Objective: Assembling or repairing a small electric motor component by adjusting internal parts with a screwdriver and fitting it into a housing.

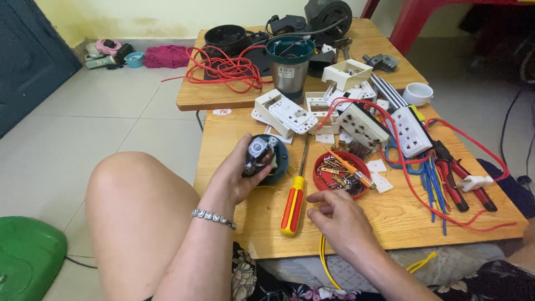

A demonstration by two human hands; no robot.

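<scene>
While the left hand grips a motor, the right hand rests beside the screwdriver.

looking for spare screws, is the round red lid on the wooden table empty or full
Not empty: the round red lid holds a heap of small metal parts and an orange-handled tool.

You've got a red-yellow screwdriver lying on the near table, white sockets piled mid-table, a power strip beside them. Red wire loops along the right edge, pliers and blue wires inside the loop. White cup sits behind. On the far table: steel pot, a red wire tangle. Green stool sits bottom left on the floor.
</scene>
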